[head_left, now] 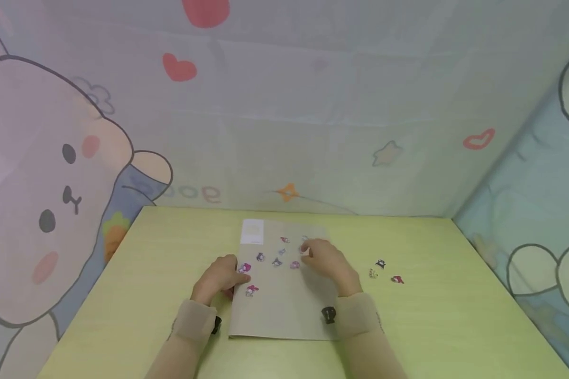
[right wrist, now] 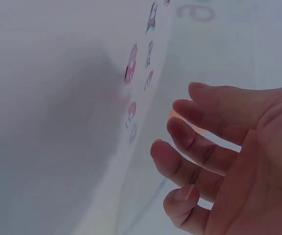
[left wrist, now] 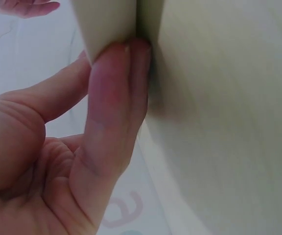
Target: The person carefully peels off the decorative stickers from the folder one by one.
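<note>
On the yellow-green bench (head_left: 170, 273) in front of me lies a grey-brown card sheet (head_left: 284, 305), and both my hands are at it. My left hand (head_left: 218, 279) rests at the sheet's left edge, its fingertips (left wrist: 126, 63) pressed straight against that edge to steady it, gripping nothing. My right hand (head_left: 329, 260) hovers over the upper right part of the sheet, fingers (right wrist: 180, 156) loosely bent and apart; something small and pale shows at its fingertips in the head view, perhaps a sticker, but I cannot tell whether I am pinching it.

Several small cartoon stickers (head_left: 277, 261) are already on the sheet, between my hands. Three loose stickers (head_left: 384, 271) lie on the bench to the right of the sheet, well apart from it.

To do this step well, I judge I should keep the left fingertips firm on the edge so the sheet cannot slide, lower the sticker flat onto a bare spot clear of the others, and press from its middle outward so it does not crease.

A pale label (head_left: 253, 232) sits at the sheet's top left corner. Round the bench hang soft printed walls with a cartoon bear (head_left: 52, 210), red hearts (head_left: 179, 68) and a star (head_left: 288, 192)
</note>
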`<state>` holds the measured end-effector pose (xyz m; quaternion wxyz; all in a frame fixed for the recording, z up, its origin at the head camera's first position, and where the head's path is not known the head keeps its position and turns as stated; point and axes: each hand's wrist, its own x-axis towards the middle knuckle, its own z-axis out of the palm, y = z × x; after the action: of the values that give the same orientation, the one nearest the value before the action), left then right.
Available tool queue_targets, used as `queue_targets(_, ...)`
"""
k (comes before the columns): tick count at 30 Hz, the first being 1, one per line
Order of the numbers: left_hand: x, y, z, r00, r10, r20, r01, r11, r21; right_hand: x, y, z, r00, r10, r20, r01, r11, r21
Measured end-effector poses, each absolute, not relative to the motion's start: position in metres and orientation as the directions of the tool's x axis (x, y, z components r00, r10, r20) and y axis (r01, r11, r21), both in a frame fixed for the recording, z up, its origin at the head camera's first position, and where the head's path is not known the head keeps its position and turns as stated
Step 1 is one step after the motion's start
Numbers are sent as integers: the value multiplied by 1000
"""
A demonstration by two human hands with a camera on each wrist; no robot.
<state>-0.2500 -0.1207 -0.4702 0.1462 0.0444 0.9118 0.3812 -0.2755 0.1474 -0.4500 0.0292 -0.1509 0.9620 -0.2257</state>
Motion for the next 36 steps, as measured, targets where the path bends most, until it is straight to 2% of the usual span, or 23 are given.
queue_targets(13, -251, -113, -471, -948, 190, -256, -50, 704, 708, -275, 135, -466, -982, -181, -57, -132, 866, -482)
queue_targets(28, -252, -120, -474, -953, 176, -246, -53, 703, 709, -281, 120, -471, -979, -182, -92, -121, 881, -457)
queue_targets(36, -252, -120, -473, -955, 182, -233, -40, 702, 711, -285, 122, -476, -974, -222, -38, -179, 864, -471)
